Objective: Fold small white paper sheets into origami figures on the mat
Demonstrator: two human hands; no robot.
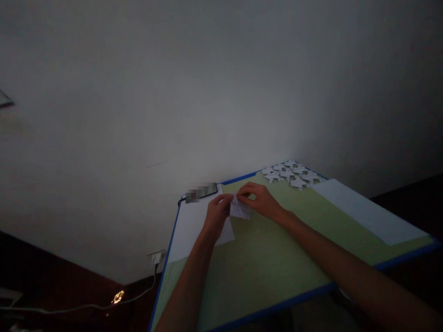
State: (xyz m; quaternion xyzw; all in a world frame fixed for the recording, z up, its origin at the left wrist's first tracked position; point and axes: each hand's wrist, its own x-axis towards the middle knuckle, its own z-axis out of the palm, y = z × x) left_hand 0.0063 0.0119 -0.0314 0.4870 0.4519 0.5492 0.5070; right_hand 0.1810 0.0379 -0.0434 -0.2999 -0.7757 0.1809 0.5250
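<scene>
A small piece of folded white paper (pixel 240 210) is held up over the table between my two hands. My left hand (pixel 218 211) pinches its left edge, thumb and fingers closed together. At its upper right, the fingertips of my right hand (pixel 260 198) are closed on the same paper. The hands almost meet at the top of the piece, and the fingertips cover part of it. Dim light leaves its exact folds hard to make out.
The green table (pixel 270 263) has blue edging and stands against a grey wall (pixel 214 92). Several folded paper shapes (pixel 290 174) lie at the back right. White sheets (pixel 370 210) lie right and left (pixel 194 235). A phone-like device (pixel 207 190) is at the back left; a cable (pixel 152 286) hangs from an outlet.
</scene>
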